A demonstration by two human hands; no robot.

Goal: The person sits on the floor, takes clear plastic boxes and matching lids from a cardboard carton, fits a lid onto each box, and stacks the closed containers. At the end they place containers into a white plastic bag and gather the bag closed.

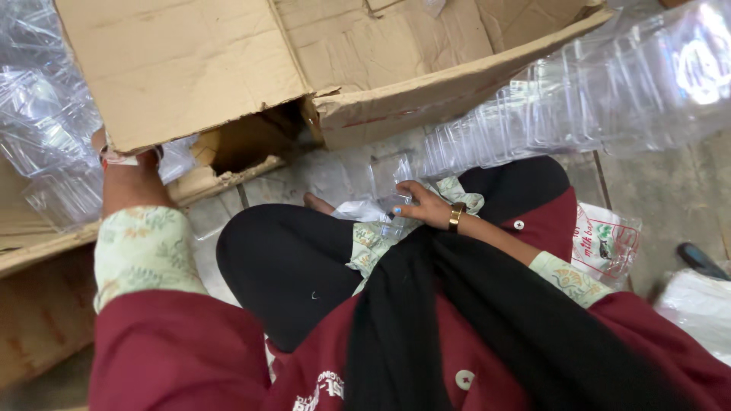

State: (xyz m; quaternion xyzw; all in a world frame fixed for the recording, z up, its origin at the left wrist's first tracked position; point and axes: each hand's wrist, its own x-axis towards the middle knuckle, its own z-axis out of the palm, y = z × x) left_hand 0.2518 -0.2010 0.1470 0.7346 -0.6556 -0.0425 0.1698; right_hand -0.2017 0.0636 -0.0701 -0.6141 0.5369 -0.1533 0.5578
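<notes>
My right hand (423,204) rests near my lap with its fingers closed on a clear plastic container (390,176), beside a long nested stack of clear plastic containers (579,99) that runs to the upper right. My left arm reaches up to the left; my left hand (103,144) is mostly hidden behind a flap of the large cardboard box (228,61), only the wrist with a bangle showing. More clear plastic containers (42,122) lie piled around that wrist.
I sit cross-legged on a stone floor (327,175) in black trousers and a maroon coat. A printed plastic bag (609,243) lies to the right, with a white bundle (697,304) at the right edge and flattened cardboard (38,304) at left.
</notes>
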